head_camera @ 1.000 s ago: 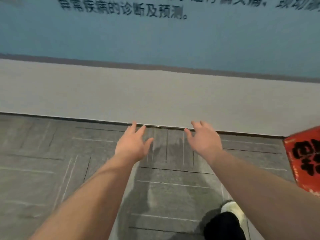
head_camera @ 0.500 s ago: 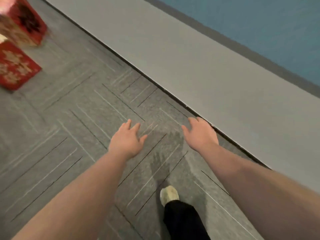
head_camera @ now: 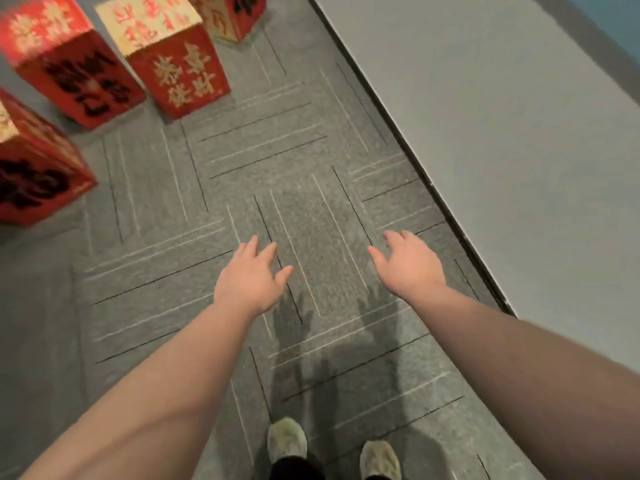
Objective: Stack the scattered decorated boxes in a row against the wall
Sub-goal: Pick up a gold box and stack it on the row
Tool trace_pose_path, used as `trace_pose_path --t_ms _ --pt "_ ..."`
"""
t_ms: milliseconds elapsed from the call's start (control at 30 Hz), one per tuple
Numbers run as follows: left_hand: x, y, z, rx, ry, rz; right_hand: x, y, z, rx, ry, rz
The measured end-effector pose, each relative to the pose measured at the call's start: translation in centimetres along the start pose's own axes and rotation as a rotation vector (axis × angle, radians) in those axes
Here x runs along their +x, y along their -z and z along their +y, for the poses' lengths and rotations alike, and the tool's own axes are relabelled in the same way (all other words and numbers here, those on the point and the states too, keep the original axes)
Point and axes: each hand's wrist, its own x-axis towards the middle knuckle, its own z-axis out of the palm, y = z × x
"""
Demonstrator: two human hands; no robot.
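Left hand (head_camera: 251, 277) and right hand (head_camera: 408, 263): spread wide, holding nothing, over carpet (head_camera: 294, 150). Red boxes (head_camera: 173, 60): well ahead-left. Wall (head_camera: 519, 133): beside right hand.

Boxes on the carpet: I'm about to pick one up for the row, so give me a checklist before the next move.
1. Left hand free: ok, open, holding nothing.
2. Right hand free: ok, open, holding nothing.
3. Cream-topped box within reach: not ok, well ahead of both hands.
4. Path over the carpet to it: ok, nothing shows in between.
5. Strip along the wall for the row: ok here; the box at the top edge lies farther along.
6. Box weight: cannot tell.
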Motion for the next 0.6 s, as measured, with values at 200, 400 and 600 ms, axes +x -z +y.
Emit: trace_pose_path --t_ms 200,400,600 --pt "6.5 4.0 -8.0 -0.113 0.106 0.015 6.3 -0.5 -11.3 -0.089 0.120 -0.056" --pt "15.6 11.0 -15.2 -0.180 0.126 0.043 15.0 0.0 -22.6 -0.104 0.124 -0.030" --pt "22.7 17.1 -21.6 -0.140 0.200 0.064 22.4 0.1 -33.0 -0.102 0.193 -0.044"
